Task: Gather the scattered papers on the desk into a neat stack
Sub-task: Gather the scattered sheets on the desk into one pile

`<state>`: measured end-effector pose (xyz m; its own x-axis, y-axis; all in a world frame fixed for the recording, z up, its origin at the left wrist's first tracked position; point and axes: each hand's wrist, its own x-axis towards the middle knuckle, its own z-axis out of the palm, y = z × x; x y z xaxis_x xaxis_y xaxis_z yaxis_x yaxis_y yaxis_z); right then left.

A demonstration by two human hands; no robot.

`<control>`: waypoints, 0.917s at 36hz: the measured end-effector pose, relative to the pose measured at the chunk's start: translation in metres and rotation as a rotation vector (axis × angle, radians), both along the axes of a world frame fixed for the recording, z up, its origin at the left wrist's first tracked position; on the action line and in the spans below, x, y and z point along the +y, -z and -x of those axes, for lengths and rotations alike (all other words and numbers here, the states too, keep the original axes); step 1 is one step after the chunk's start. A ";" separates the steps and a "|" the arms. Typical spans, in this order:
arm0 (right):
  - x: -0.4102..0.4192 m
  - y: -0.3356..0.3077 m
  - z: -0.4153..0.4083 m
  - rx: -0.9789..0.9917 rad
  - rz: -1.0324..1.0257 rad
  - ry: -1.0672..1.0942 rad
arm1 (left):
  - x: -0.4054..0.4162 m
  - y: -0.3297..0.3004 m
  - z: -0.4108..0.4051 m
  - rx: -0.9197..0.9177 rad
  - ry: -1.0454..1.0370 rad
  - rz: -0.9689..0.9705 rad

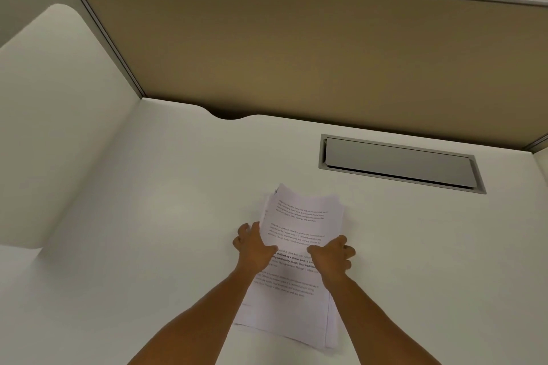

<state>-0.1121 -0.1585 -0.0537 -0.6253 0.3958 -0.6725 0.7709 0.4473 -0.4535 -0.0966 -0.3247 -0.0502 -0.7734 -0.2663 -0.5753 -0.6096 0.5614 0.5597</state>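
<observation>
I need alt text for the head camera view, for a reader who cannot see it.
Two bare hands, left hand and right hand, grip the sides of a stack of printed papers over a white desk. A tan partition stands behind.

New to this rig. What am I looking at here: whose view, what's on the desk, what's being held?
There is no robot: a person wears one wide-angle camera on the head, looking forward and down, so the picture is their own view. The left hand and right hand grip the two long sides of a pile of printed papers, whose edges are not yet flush. The pile sits on a white desk in a cubicle with a tan partition. A grey cable hatch is set into the desk behind the papers.
</observation>
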 end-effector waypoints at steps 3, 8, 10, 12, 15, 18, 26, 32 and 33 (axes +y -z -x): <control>0.004 0.001 -0.001 0.074 0.087 0.028 | -0.003 0.000 0.002 0.024 -0.041 -0.103; 0.012 0.001 -0.004 0.137 0.237 0.175 | -0.012 0.002 0.000 0.039 -0.120 -0.276; 0.017 -0.001 -0.004 0.127 0.317 0.241 | -0.015 0.004 -0.002 0.033 -0.179 -0.329; 0.022 -0.004 -0.006 0.125 0.425 0.298 | -0.020 0.005 -0.006 0.050 -0.230 -0.342; 0.032 -0.009 -0.012 0.162 0.534 0.317 | -0.028 0.003 -0.012 0.109 -0.305 -0.407; 0.041 -0.018 -0.018 0.221 0.589 0.273 | -0.034 -0.006 -0.020 0.187 -0.323 -0.505; 0.053 -0.055 -0.039 0.395 0.717 0.208 | -0.042 -0.047 -0.032 0.333 -0.349 -0.662; 0.060 -0.094 -0.051 0.527 0.721 0.123 | -0.037 -0.076 -0.046 0.384 -0.372 -0.647; 0.062 -0.099 -0.054 0.546 0.716 0.108 | -0.035 -0.080 -0.049 0.392 -0.373 -0.638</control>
